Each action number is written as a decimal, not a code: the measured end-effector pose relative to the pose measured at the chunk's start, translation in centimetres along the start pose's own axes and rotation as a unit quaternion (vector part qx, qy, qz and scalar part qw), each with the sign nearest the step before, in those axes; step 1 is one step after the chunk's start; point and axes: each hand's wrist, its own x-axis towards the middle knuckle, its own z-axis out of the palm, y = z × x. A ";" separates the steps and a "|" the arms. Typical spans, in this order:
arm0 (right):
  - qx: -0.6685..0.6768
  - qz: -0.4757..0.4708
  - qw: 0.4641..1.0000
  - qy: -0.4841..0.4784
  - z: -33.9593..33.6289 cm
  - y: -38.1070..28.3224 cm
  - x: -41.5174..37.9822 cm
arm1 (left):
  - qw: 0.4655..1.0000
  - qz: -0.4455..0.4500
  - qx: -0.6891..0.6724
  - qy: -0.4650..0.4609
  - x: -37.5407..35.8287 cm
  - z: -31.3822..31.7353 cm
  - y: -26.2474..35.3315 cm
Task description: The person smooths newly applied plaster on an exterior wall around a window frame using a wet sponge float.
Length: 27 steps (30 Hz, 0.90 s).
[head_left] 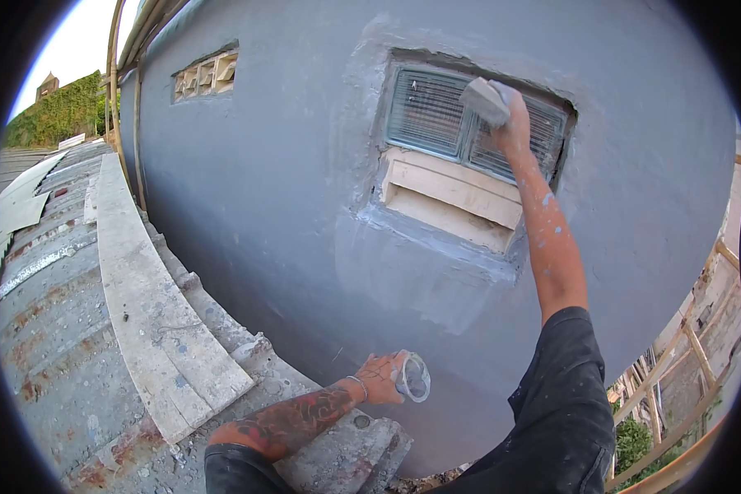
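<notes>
My right hand (514,123) is raised in front of the window (426,111), its fingers closed around a wide paintbrush (485,101) with a pale grey, paint-coated head. In this view the brush overlaps the middle of the glass, near the upper frame. Grey paint flecks mark my right forearm. Lower down, my left hand (380,379) grips a clear plastic cup (415,378) by its side, the round opening tilted toward me. Grey shows inside the cup. Behind both hands stands the grey-blue wall (296,165), with rough, wet-looking patches around the window.
A cream vent block (453,196) sits beneath the window, and a smaller vent (206,76) is farther left. On the left lies a rusty corrugated roof (58,329) with a long board (152,313) on it. Bamboo poles (700,354) stand at the right.
</notes>
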 end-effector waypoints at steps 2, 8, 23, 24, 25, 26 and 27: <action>-0.033 0.092 0.986 -0.139 -0.7 0.7 1.0 | 1.000 0.002 -0.003 -0.007 -0.1 -0.3 0.1; 0.066 0.128 0.958 -0.249 0.1 -1.4 -7.8 | 0.996 0.034 0.021 0.074 0.2 0.9 -0.5; -0.083 0.235 0.959 -0.135 -5.3 -5.0 -15.2 | 0.999 0.019 0.012 0.036 0.0 0.2 0.0; -0.039 0.231 0.961 -0.149 -5.7 -6.6 -17.4 | 0.999 0.014 0.015 0.032 -0.1 -0.2 0.2; -0.007 0.238 0.960 -0.147 -6.8 -8.6 -18.7 | 0.999 0.006 0.019 0.029 -0.2 -0.5 0.5; 0.050 0.262 0.958 -0.109 -8.3 -11.3 -19.1 | 0.999 0.003 0.010 0.042 -0.3 -1.0 0.6; 0.129 0.287 0.947 -0.066 -9.5 -13.3 -20.5 | 0.999 0.004 0.001 0.037 -0.4 -1.4 0.7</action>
